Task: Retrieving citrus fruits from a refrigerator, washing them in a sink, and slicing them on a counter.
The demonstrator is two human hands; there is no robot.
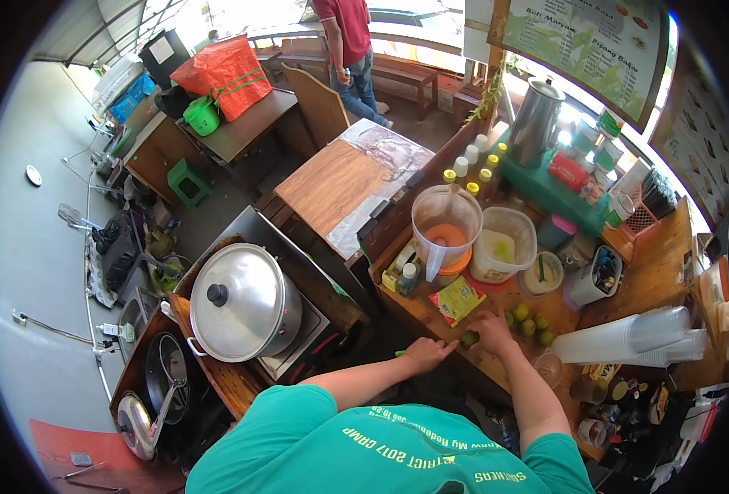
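On the wooden counter's front edge, my right hand (490, 330) has its fingers on a green lime (469, 338). My left hand (429, 355) is at the counter edge just left of that lime, with a bit of a green handle (399, 354) showing beside it; what it belongs to is hidden. Several green limes (528, 326) lie together right of my right hand. A yellow packet (458, 301) lies behind the hands. Farther back stand a clear plastic pitcher (447, 225), a square plastic tub (501, 244) with pale contents and a small round tub (541, 274).
At left, a large lidded aluminium pot (241, 302) stands on a stove. Stacked clear plastic cups (623, 336) lie at right, near a utensil holder (594, 278). Bottles with yellow caps (472, 189) line the back edge. A person (352, 55) stands beyond the wooden table (340, 179).
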